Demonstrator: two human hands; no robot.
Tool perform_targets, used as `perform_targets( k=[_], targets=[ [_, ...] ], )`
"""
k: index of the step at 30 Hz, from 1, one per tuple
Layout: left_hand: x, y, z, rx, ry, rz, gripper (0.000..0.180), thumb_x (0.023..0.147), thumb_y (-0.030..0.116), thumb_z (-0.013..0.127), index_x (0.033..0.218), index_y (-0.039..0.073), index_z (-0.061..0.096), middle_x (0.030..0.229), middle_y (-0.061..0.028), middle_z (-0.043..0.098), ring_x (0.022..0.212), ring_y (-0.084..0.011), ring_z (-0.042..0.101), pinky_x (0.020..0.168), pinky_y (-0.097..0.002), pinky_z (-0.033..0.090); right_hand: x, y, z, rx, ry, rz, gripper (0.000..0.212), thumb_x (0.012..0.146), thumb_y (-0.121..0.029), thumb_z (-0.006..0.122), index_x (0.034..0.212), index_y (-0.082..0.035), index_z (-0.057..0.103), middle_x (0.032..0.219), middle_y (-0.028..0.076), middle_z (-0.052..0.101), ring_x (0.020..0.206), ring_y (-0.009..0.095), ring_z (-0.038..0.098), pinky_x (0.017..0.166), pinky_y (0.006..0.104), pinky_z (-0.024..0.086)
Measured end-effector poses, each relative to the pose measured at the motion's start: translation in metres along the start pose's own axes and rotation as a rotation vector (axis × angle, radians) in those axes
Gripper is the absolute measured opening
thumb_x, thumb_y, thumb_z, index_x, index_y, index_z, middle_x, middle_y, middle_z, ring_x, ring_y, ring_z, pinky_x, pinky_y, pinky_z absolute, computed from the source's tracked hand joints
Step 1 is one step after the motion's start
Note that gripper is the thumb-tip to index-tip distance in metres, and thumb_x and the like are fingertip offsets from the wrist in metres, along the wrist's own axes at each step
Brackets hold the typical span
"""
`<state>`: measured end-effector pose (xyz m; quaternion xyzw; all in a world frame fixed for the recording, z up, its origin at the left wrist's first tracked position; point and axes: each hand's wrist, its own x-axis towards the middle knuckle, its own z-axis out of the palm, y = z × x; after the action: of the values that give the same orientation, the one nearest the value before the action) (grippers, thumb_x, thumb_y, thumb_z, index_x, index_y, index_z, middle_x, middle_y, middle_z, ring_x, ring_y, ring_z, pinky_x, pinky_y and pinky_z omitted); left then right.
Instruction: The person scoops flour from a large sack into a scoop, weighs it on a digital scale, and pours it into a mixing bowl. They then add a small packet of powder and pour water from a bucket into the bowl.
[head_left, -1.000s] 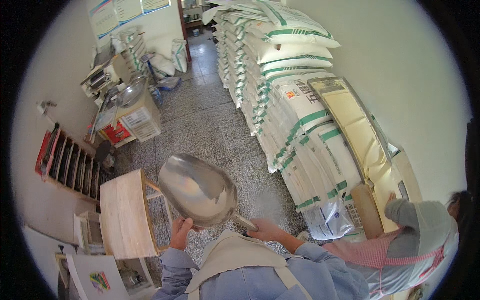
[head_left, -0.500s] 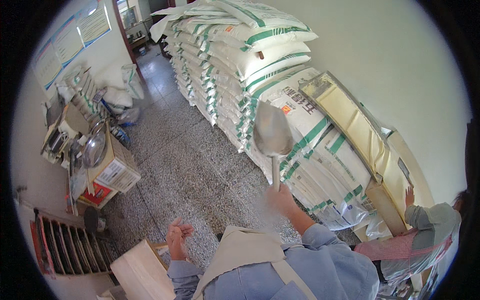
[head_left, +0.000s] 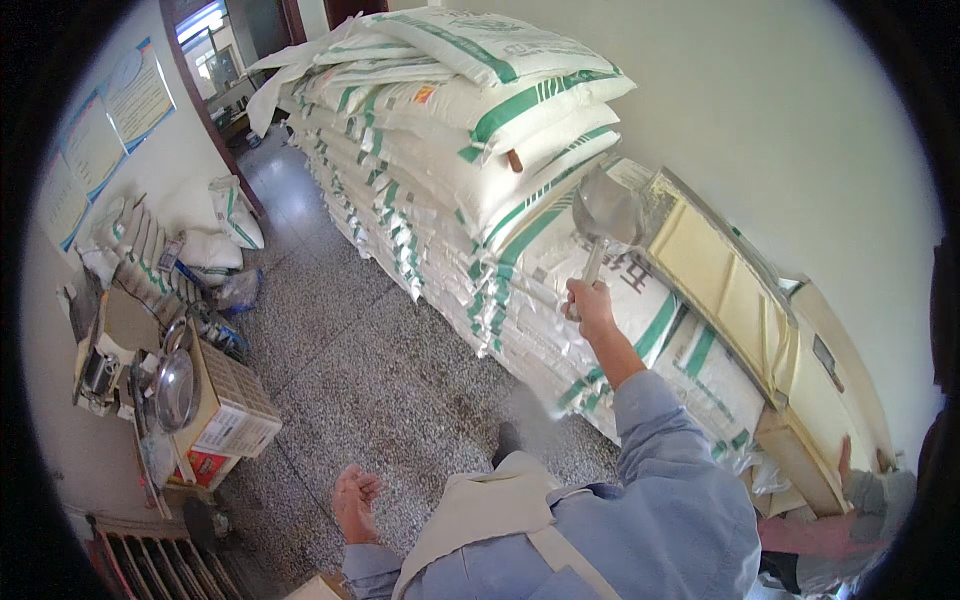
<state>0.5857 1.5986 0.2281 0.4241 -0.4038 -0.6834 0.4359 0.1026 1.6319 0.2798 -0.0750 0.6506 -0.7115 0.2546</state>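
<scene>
My right hand (head_left: 592, 305) is stretched forward and closed round the handle of a metal scoop (head_left: 608, 212). The scoop's wide bowl points away from me, over the pile of white sacks with green bands (head_left: 545, 95). Whether the bowl touches a sack, I cannot tell. My left hand (head_left: 356, 503) hangs low above the speckled floor, holding nothing, its fingers loosely bent and a little apart.
Long cream-coloured trays or boards (head_left: 725, 275) lean along the sacks at right, where another person's hand (head_left: 846, 460) rests. At left stand a cardboard box (head_left: 235, 405) with metal pans, a rack (head_left: 165, 570) and smaller sacks (head_left: 235, 212). A doorway lies at far left.
My right hand has carried the scoop forward and to the right, over the sacks. My view has moved closer to the pile. The other person has shifted lower at the right edge.
</scene>
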Motion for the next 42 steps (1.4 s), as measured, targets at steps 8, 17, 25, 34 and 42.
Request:
perform_targets(
  k=[8,17,25,34,42],
  targets=[
    [0.081,0.011,0.071,0.017,0.121,-0.051,0.039,0.086,0.029,0.053,0.109,-0.002,0.048,0.083,-0.0085,0.057,0.070,-0.0148,0.054,0.060,-0.0268,0.044,0.194,-0.025,0.026,0.051,0.112,0.083,0.015,0.070,-0.010,0.052,0.069,0.005,0.050,0.062,0.013,0.052,0.046,0.024,0.057,0.035,0.0328,0.038],
    [0.148,0.013,0.109,0.029,-0.003,-0.081,0.043,0.085,0.033,0.055,0.111,0.000,0.047,0.086,-0.0097,0.058,0.073,-0.0153,0.054,0.065,-0.0269,0.044,0.264,0.006,0.026,-0.143,-0.005,0.155,0.037,0.079,-0.032,0.055,0.080,0.005,0.055,0.067,0.012,0.057,0.050,0.022,0.060,0.039,0.0314,0.045],
    [0.241,0.005,0.129,0.113,-0.306,-0.244,0.046,0.086,0.034,0.054,0.112,-0.003,0.046,0.087,-0.0098,0.058,0.075,-0.0159,0.054,0.069,-0.0284,0.045,0.187,-0.003,0.005,-0.446,-0.068,0.036,0.049,0.080,-0.040,0.053,0.094,0.007,0.056,0.068,0.013,0.058,0.055,0.019,0.058,0.048,0.0305,0.047],
    [0.296,-0.022,0.204,0.353,-1.102,-0.514,0.054,0.087,0.037,0.051,0.119,-0.006,0.040,0.092,-0.0124,0.058,0.079,-0.0187,0.055,0.070,-0.0314,0.045,-0.084,0.114,-0.082,-1.197,-0.088,-0.088,0.033,0.074,-0.029,0.056,0.088,0.001,0.060,0.077,0.018,0.060,0.075,0.031,0.059,0.066,0.0396,0.047],
    [0.213,-0.045,0.267,0.581,-1.582,-0.695,0.048,0.087,0.040,0.049,0.115,0.000,0.044,0.086,-0.0063,0.061,0.072,-0.0126,0.059,0.061,-0.0216,0.045,-0.324,0.228,-0.096,-0.721,0.362,0.171,0.028,0.074,-0.025,0.051,0.074,0.001,0.061,0.071,0.018,0.061,0.066,0.031,0.059,0.059,0.0403,0.046]
  ],
)
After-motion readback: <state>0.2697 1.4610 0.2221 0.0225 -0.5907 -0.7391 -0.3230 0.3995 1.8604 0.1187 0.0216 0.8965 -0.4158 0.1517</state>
